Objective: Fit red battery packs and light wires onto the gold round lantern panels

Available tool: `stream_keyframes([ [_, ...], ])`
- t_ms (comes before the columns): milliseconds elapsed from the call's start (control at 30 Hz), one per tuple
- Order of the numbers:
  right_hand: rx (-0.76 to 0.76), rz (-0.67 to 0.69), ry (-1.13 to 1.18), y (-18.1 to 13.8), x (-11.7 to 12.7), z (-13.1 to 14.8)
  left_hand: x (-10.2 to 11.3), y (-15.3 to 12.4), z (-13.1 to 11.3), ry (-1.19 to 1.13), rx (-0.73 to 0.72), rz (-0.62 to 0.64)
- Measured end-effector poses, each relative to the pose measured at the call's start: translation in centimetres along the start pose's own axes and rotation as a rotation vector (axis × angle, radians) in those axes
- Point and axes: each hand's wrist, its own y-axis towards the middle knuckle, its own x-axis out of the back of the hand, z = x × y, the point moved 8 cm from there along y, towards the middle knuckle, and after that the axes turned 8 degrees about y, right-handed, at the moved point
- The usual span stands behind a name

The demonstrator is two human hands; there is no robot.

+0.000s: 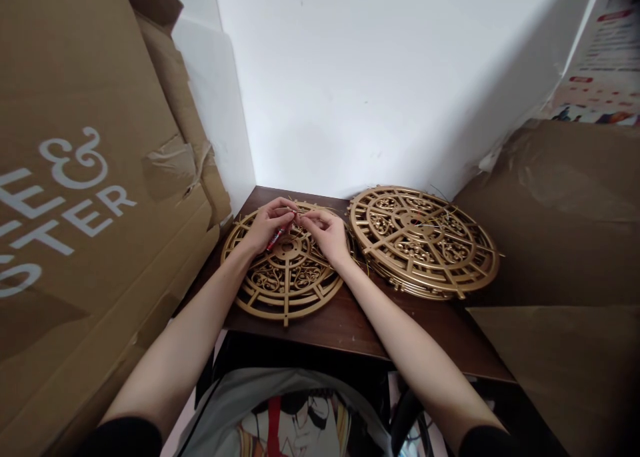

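Observation:
A round gold-coloured openwork panel (287,303), with spokes, rings and scrollwork, lies flat on the dark wooden table. Over its far half, my left hand (270,225) is closed, with a slim red object with pale markings (276,238) held under its fingers. Whether that is a tube or a pen I cannot tell. My right hand (327,235) is closed in a pinch just beside it, and the fingertips of both hands meet. A tiny reddish piece shows between the fingertips, too small to name.
To the right, several similar gold panels (425,243) lie stacked, with thin wires on them. Large cardboard boxes stand at left (100,270) and right (555,243). A white wall (345,90) rises behind the brown tabletop (425,327).

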Motion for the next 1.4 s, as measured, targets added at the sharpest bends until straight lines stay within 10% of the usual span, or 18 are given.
stream_keyframes([
  [367,-0.035,0.468,-0.094,-2.1,-3.9,0.6,1.5,-0.3,0.5,-0.11,0.176,-0.194],
  [667,0.533,0.475,-0.548,-4.0,-4.9,4.0,2.5,-0.4,1.3,-0.127,0.243,-0.335],
  [1400,0.459,0.408,-0.617,-3.7,-4.3,4.0,2.5,-0.2,1.6,-0.102,0.23,-0.298],
])
